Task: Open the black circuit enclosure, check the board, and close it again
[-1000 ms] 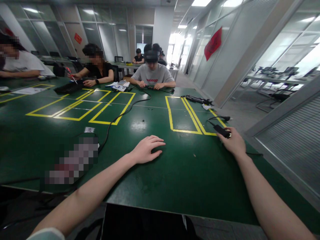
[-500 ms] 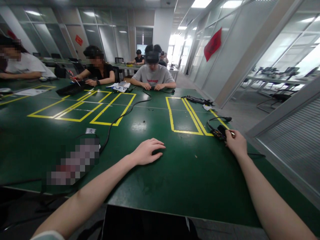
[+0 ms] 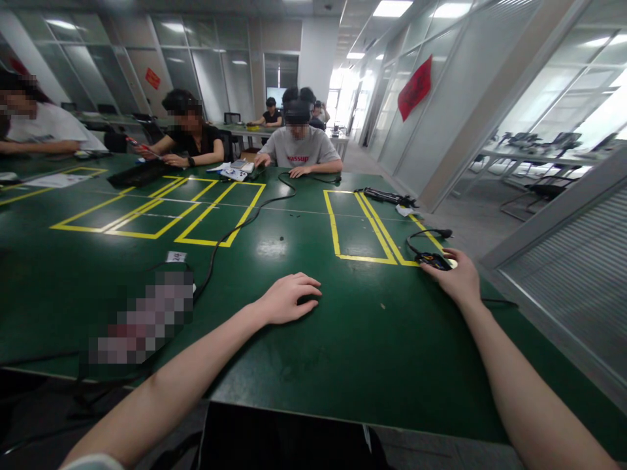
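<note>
My left hand [image 3: 289, 298] rests on the green table [image 3: 313, 365] near its middle, palm down. Its fingers are loosely spread and hold nothing. Out to the right, my right hand [image 3: 458, 281] has its thumb along the near side of a small black box-like object [image 3: 435, 261] and its fingers at the far side. Small yellowish or orange details show on the object's top; its exact kind is unclear. Behind it a short black cable with a plug [image 3: 443, 233] curls on the table.
Yellow tape rectangles [image 3: 337, 256] mark the table. A folded black tripod-like item [image 3: 386, 196] lies at the far right. A blurred-out object [image 3: 151, 313] and a long black cable [image 3: 213, 261] are at left. Co-workers sit across the table, one in a grey shirt [image 3: 304, 147].
My right hand has shifted slightly left and changed from a pinch beside the black object to a wider grasp around it. My left hand stays put. The person opposite has moved their hands apart.
</note>
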Demonstrator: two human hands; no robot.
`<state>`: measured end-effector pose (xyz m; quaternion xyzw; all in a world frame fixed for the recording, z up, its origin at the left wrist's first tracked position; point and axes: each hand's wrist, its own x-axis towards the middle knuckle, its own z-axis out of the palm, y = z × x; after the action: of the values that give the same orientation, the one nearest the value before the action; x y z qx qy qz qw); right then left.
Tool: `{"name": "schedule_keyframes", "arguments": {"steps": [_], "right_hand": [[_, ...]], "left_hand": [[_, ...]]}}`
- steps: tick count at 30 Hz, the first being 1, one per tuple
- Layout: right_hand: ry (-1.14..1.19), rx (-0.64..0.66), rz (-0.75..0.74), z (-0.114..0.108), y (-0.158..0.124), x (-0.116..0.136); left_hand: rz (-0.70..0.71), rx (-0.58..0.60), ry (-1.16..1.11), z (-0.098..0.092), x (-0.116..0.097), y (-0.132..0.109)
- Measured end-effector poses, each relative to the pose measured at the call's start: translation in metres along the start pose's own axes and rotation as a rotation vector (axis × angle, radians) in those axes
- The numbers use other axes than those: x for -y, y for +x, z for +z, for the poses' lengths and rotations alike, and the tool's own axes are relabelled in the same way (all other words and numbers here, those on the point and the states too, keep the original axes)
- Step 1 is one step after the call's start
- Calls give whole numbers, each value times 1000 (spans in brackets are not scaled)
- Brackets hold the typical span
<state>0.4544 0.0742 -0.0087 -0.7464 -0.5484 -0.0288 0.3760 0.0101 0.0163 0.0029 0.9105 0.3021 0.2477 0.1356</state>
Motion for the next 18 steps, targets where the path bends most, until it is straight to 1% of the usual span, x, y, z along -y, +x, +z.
{"name": "schedule_keyframes", "arguments": {"steps": [3,5,10,12,14,16,18], "right_hand": [[-17,-34,10,-5,0,6],[-46,-27,20,-7,1,8],[-185,135,85,-7,2,14],[-200,151,91,-5,2,14],[-171,124,84,-4,3,11],[-149,53,75,-2,6,3],[-150,-13,20,1,10,-9]], "left_hand": [[-1,0,1,0,0,0],[3,2,1,0,0,0],[4,-3,3,1,0,0],[1,-2,3,1,0,0],[0,2,1,1,0,0],[-3,7,-1,2,1,0],[-7,15,-4,2,1,0]]}}
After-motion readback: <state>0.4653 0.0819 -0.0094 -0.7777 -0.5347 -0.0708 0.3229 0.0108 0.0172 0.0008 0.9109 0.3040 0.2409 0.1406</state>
